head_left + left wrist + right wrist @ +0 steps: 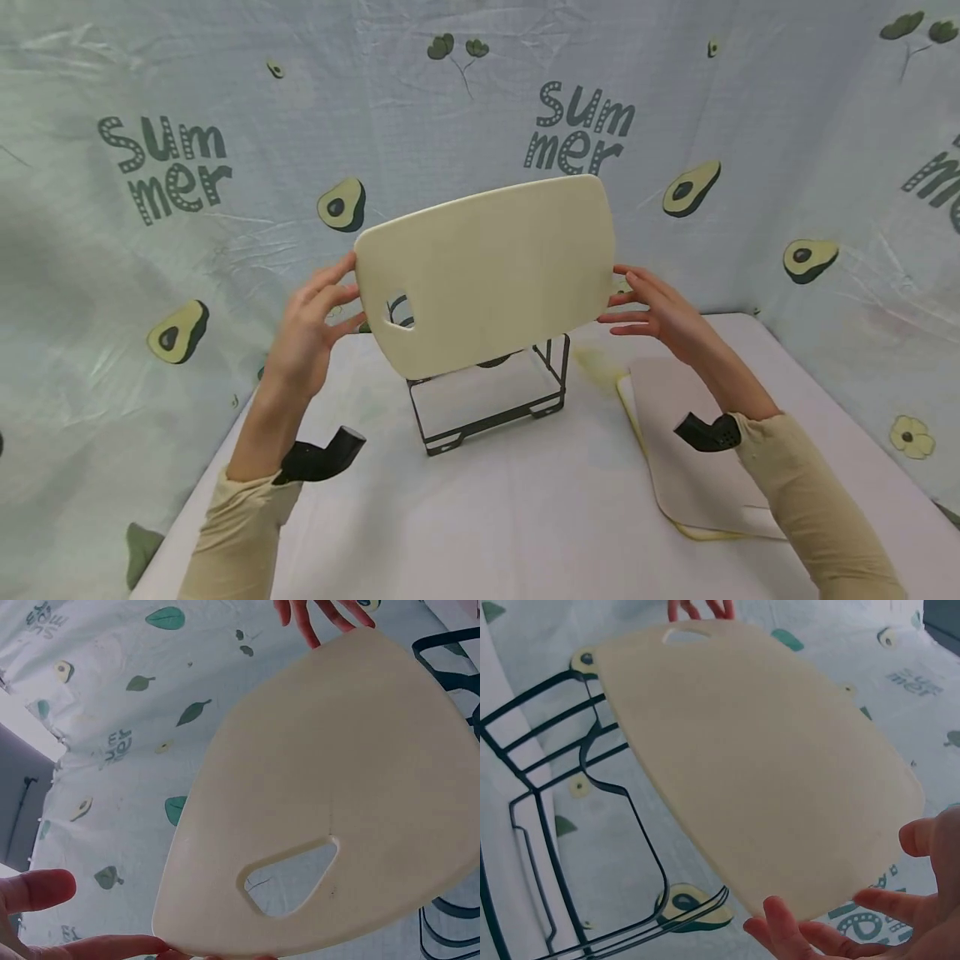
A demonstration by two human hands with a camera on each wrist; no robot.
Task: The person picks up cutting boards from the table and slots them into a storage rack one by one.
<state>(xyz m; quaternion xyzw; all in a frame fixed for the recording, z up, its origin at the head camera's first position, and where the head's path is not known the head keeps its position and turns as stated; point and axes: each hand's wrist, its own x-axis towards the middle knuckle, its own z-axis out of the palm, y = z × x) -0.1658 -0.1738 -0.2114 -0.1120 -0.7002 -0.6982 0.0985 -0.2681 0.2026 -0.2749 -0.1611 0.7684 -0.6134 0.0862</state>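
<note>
A cream cutting board [495,275] with a handle hole is held up in the air, tilted, its broad face towards the head view. My left hand [303,325] touches the end by the hole with outstretched fingertips; in the left wrist view its thumb [41,889] stands off the board. Extended fingers of my right hand [667,321] press against the opposite end, and the right wrist view shows that thumb [919,838] apart from the surface. Behind and below the board stands a black wire rack [495,419], partly hidden by it.
On the table's right side lie stacked flat boards [675,475], pinkish over yellowish-edged, below my right forearm. A pale cloth printed with avocados and lettering [577,129] hangs behind the white table [450,533]. Black camera mounts [322,458] sit on both wrists.
</note>
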